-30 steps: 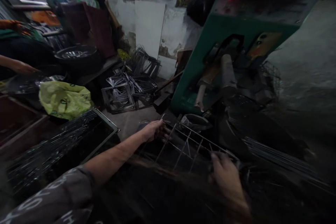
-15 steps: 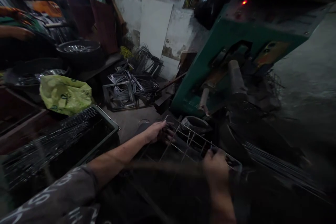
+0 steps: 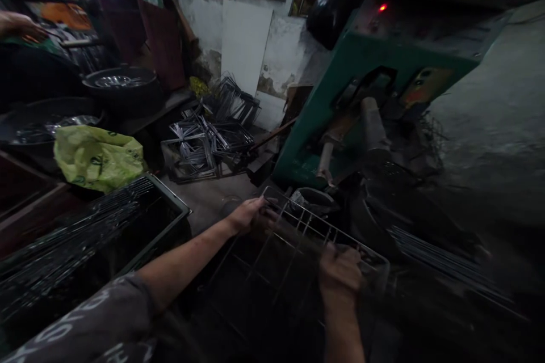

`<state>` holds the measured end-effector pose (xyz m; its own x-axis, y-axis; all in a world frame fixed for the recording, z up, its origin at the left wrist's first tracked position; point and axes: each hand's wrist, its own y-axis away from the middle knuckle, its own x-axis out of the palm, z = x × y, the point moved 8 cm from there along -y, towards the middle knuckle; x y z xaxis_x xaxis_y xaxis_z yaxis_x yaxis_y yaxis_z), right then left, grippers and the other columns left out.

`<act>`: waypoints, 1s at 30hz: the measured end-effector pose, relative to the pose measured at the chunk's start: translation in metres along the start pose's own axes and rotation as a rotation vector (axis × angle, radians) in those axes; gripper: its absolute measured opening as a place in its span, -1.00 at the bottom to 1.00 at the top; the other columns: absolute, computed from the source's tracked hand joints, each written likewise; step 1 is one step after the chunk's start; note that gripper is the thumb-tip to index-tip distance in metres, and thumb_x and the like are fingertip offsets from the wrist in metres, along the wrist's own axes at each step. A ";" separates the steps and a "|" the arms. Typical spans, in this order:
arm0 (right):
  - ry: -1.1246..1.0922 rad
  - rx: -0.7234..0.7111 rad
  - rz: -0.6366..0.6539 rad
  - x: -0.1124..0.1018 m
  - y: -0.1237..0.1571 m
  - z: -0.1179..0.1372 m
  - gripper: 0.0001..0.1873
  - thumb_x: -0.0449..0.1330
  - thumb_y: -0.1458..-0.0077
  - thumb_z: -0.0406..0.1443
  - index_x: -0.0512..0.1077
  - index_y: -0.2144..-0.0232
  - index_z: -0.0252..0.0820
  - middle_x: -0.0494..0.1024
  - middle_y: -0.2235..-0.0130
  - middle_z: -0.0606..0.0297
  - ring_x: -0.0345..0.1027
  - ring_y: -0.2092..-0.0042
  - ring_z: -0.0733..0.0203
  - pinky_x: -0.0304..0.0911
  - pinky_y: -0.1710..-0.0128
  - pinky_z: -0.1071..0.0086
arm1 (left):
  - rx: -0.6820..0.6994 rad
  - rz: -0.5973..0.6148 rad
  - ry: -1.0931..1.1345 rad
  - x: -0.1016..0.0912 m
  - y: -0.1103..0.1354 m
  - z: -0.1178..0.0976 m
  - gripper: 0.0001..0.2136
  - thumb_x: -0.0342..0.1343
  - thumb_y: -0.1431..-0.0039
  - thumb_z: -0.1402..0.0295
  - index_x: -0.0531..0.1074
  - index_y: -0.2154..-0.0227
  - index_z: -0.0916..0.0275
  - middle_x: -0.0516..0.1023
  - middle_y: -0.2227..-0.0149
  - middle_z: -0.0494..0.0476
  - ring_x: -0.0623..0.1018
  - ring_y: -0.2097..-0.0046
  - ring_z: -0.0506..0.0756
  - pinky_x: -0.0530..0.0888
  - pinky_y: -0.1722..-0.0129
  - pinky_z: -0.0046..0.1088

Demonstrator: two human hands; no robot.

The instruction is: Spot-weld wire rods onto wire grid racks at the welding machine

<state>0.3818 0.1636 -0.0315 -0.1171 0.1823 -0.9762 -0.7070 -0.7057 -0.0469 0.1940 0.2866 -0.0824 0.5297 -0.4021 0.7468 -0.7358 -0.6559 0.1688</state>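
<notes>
Many rods [image 3: 85, 232] in crate [image 3: 172, 195]; hands [image 3: 247, 215] at rack [image 3: 313, 216]

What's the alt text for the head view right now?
A person's left hand holds a wire grid; the right hand is over it, grip unclear. A green machine with a red light stands beyond, to the right; a crate of thin rods lies left.

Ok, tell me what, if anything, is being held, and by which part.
A wire rack: the left hand holds its left end, near the far corner. The right hand is over its right part; whether it grips is unclear.
</notes>
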 end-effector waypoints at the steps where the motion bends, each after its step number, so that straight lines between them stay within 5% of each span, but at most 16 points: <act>1: 0.013 0.023 0.003 -0.002 0.000 -0.001 -0.63 -0.13 -0.27 -0.23 0.32 0.15 -0.45 0.46 0.44 0.01 0.38 0.42 0.03 0.16 0.45 0.31 | 0.009 0.005 -0.006 0.001 0.000 -0.001 -0.53 0.01 -0.21 0.13 0.27 -0.06 0.36 0.55 0.29 0.37 0.60 0.36 0.25 0.51 0.45 -0.26; 6: 0.087 -0.037 0.095 0.002 -0.001 0.004 -0.66 -0.14 -0.28 -0.27 0.39 0.26 -0.34 0.46 0.47 0.09 0.38 0.42 0.07 0.08 0.50 0.36 | 0.028 0.033 -0.016 0.005 0.004 -0.003 -0.53 0.03 -0.19 0.12 0.28 -0.05 0.34 0.55 0.30 0.35 0.60 0.35 0.26 0.50 0.46 -0.28; 12: 0.071 -0.015 0.087 0.002 0.003 0.005 -0.60 -0.20 -0.31 -0.22 0.34 0.08 -0.30 0.48 0.44 0.12 0.40 0.43 0.08 0.11 0.50 0.36 | 0.062 0.027 0.034 0.002 0.007 -0.006 -0.58 0.05 -0.20 0.18 0.30 -0.05 0.33 0.56 0.32 0.32 0.60 0.39 0.19 0.49 0.44 -0.35; 17: 0.111 -0.016 0.105 -0.008 0.007 0.018 -0.64 -0.20 -0.32 -0.25 0.32 0.11 -0.31 0.48 0.43 0.14 0.43 0.39 0.06 0.09 0.51 0.37 | 0.078 0.060 0.058 0.002 0.012 -0.007 -0.55 0.05 -0.21 0.19 0.23 -0.10 0.32 0.56 0.27 0.33 0.61 0.35 0.22 0.51 0.43 -0.30; 30: 0.143 -0.062 0.073 -0.010 0.000 0.036 -0.67 -0.19 -0.32 -0.24 0.31 0.16 -0.27 0.52 0.39 0.11 0.46 0.34 0.06 0.11 0.49 0.38 | 0.136 -0.039 0.062 -0.009 0.015 -0.018 -0.61 0.02 -0.20 0.15 0.30 0.01 0.31 0.55 0.35 0.27 0.60 0.38 0.23 0.49 0.48 -0.31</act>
<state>0.3572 0.1866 -0.0145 -0.0630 0.0324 -0.9975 -0.6551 -0.7553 0.0169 0.1706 0.2915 -0.0745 0.5269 -0.3373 0.7801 -0.6487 -0.7526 0.1127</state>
